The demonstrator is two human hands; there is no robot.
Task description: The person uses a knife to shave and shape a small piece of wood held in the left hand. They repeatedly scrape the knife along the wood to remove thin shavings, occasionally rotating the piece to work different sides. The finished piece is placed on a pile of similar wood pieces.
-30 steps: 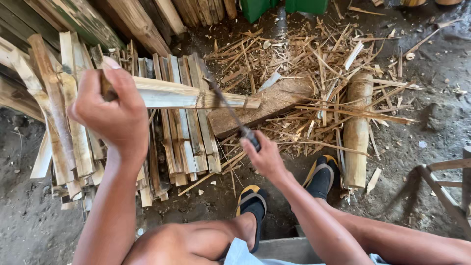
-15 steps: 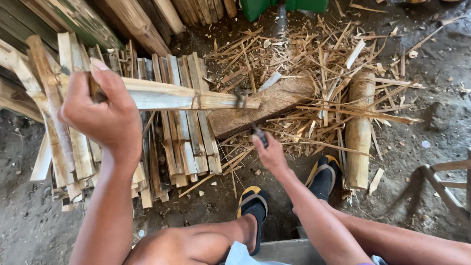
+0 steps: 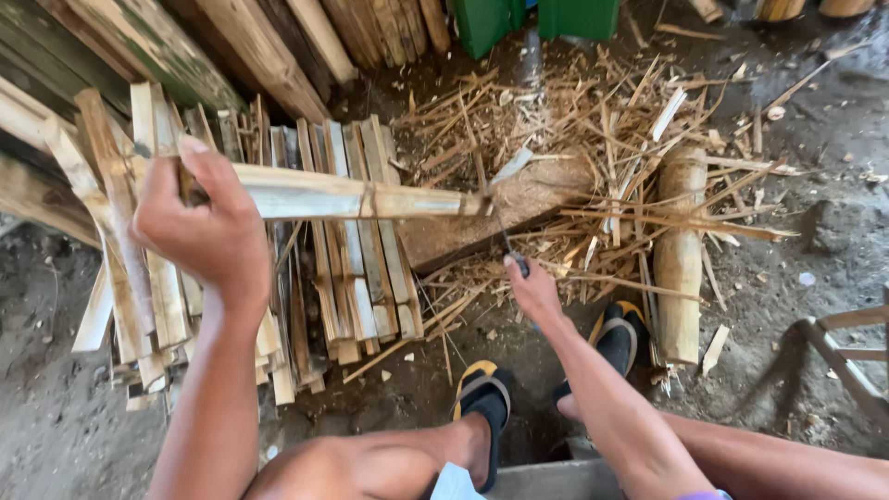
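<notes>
The ground here is bare damp earth [image 3: 815,231], littered across the upper middle of the frame with bamboo slivers [image 3: 611,120]. A stack of split slats [image 3: 352,268] lies at centre left, and a round bamboo section [image 3: 681,259] lies at right. The left hand [image 3: 208,231], at left of the frame, is wrapped tight round one end of a long bamboo piece [image 3: 352,197]. That piece runs nearly level from left to centre, its far end over a wooden block [image 3: 519,208]. The right hand [image 3: 534,289], lower centre, is closed on the handle of a knife [image 3: 500,227] whose blade meets the bamboo's end.
</notes>
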